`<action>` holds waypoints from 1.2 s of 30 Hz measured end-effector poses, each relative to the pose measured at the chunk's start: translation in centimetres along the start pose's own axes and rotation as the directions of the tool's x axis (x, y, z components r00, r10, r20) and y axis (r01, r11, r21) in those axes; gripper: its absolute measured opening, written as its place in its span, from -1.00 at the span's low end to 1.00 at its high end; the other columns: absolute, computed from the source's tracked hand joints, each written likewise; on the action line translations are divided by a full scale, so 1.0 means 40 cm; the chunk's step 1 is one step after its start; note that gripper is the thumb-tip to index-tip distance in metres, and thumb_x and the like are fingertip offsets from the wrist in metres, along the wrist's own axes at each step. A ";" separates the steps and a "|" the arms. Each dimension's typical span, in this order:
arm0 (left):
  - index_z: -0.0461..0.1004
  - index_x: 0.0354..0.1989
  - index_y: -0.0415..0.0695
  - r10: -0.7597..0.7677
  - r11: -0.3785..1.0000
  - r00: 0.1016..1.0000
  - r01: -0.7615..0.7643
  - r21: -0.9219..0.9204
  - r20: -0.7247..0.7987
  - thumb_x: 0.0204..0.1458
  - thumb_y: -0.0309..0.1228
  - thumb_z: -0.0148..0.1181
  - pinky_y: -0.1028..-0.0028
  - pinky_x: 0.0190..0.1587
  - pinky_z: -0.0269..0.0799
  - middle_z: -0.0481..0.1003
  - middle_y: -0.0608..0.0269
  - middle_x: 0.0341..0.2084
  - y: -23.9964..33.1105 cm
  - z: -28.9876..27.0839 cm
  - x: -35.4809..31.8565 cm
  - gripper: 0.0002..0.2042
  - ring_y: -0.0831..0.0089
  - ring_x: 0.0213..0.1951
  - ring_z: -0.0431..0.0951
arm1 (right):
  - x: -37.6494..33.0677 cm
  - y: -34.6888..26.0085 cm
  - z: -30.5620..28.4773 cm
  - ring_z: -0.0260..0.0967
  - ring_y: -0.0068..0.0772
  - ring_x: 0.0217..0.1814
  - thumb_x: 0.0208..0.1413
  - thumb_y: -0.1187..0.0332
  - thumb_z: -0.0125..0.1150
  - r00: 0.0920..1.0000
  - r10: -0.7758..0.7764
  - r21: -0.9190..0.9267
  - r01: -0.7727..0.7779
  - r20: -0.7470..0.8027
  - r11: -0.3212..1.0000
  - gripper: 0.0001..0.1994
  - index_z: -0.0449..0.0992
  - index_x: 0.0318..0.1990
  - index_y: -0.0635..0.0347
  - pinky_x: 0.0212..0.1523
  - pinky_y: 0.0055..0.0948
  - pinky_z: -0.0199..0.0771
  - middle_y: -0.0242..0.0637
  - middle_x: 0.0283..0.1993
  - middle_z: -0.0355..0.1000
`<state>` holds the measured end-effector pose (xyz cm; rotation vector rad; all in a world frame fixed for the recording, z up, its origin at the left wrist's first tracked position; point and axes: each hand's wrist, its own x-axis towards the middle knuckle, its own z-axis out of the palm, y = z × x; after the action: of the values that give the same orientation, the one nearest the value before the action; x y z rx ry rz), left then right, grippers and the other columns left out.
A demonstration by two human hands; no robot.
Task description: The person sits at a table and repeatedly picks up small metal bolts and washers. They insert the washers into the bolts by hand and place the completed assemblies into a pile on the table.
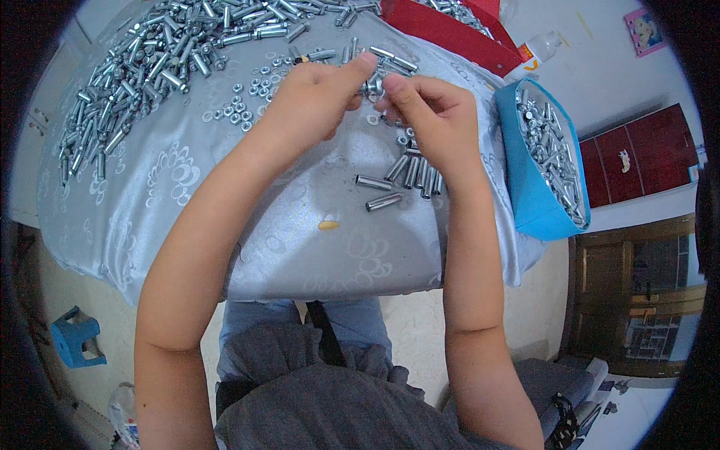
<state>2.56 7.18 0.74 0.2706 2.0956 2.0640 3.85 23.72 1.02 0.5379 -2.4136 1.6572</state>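
Note:
Over the far middle of the table, my left hand (321, 94) is closed, thumb pressed on curled fingers. Close beside it on the right, my right hand (439, 116) pinches with thumb and forefinger. A small shiny metal piece (373, 90) shows between the fingertips of both hands; its exact kind and which hand grips it are unclear. Below my right hand lie several metal sleeves (412, 172), partly under its shadow. Loose hex nuts (237, 112) and flat washers are scattered left of my left hand. More bolts (394, 58) lie just beyond my fingers.
A large heap of assembled anchor bolts (161, 64) covers the table's far left. A red box (450, 34) of metal parts stands at the back; a blue fabric bin (536, 210) full of bolts stands right. A plastic bottle (538, 51) is behind it. A yellowish scrap (328, 225) lies on the tablecloth (300, 262).

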 end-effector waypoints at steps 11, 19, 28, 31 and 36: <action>0.37 -0.72 -0.22 -0.033 0.999 0.999 0.033 -0.007 0.014 -0.06 0.04 -0.01 0.60 -0.76 -0.01 0.16 0.40 -0.91 0.000 -0.006 0.002 -0.49 0.65 -0.83 0.13 | 0.001 -0.002 0.006 0.18 -0.76 -0.51 -0.19 0.33 0.31 0.998 -0.055 0.016 0.055 0.009 0.998 -0.76 0.45 -0.34 0.20 -0.51 -0.73 0.18 -0.49 -0.52 0.33; 0.36 -0.73 -0.23 -0.063 0.995 0.996 0.067 -0.073 0.066 -0.05 0.01 -0.02 0.59 -0.74 0.05 0.22 0.35 -0.86 -0.002 -0.009 0.001 -0.50 0.63 -0.80 0.17 | 0.001 0.001 0.027 0.16 -0.72 -0.52 -0.10 0.32 0.22 0.990 -0.141 0.061 0.141 -0.004 0.988 -0.80 0.40 -0.33 0.18 -0.52 -0.70 0.17 -0.47 -0.52 0.30; 0.42 -0.62 -0.34 0.340 0.906 0.940 -0.329 0.267 0.006 0.06 -0.10 -0.18 0.38 -0.55 0.28 0.39 0.04 -0.77 -0.027 0.011 -0.010 -0.50 0.30 -0.70 0.39 | -0.009 -0.004 0.059 0.08 -0.61 -0.67 0.12 0.03 -0.16 0.985 0.138 0.134 -0.152 0.107 0.979 -0.54 0.26 -0.66 0.22 -0.66 -0.56 0.09 -0.44 -0.75 0.10; 0.42 -0.63 -0.33 0.359 0.848 0.933 -0.332 0.414 0.014 0.07 -0.12 -0.19 0.37 -0.55 0.27 0.36 -0.05 -0.77 -0.001 0.012 -0.032 -0.51 0.22 -0.68 0.39 | -0.003 -0.047 0.042 0.09 -0.65 -0.66 0.14 0.00 -0.23 0.884 0.396 0.249 -0.453 0.247 0.856 -0.52 0.27 -0.64 0.21 -0.63 -0.62 0.07 -0.46 -0.75 0.09; 0.39 -0.67 -0.34 0.424 0.861 0.906 -0.402 0.312 -0.003 0.08 -0.09 -0.21 0.39 -0.53 0.29 0.34 -0.02 -0.80 -0.019 0.021 -0.026 -0.47 0.22 -0.68 0.40 | -0.007 -0.022 0.054 0.05 -0.55 -0.68 0.15 0.11 -0.18 0.984 0.173 0.081 -0.169 -0.045 0.982 -0.54 0.28 -0.66 0.31 -0.62 -0.53 0.11 -0.39 -0.76 0.13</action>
<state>3.77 7.73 -0.04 0.7665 2.5881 1.9629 4.57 21.50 0.88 0.3003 -2.4275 1.8132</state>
